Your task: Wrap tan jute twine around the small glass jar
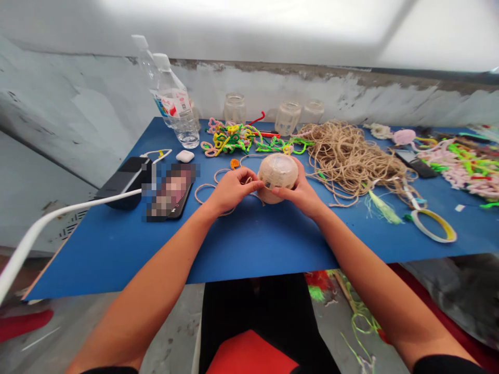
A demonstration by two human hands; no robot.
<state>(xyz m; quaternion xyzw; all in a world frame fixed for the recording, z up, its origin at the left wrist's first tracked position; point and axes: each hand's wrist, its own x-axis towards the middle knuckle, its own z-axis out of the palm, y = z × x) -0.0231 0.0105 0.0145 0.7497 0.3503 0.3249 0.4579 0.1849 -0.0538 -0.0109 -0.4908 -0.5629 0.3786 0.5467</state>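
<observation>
A round glass jar (278,174), tipped so that its clear base faces up, has tan twine or a tan covering around its sides. My right hand (298,189) is wrapped round the jar's right side, its thumb across the front. At the jar's left, my left hand (237,189) pinches a strand of twine (249,182) between thumb and fingers. Loose loops of this twine (202,193) lie on the table beside and behind my left hand. A big tangled heap of jute twine (346,156) spreads to the right of the jar.
On the blue table (249,249) stand two plastic bottles (177,106) and several glass jars (288,117) at the back. Coloured pipe cleaners (234,137) lie behind my hands. A phone (171,192), a black box (127,182) and a white cable (70,208) are left; a tape roll (434,226) is right.
</observation>
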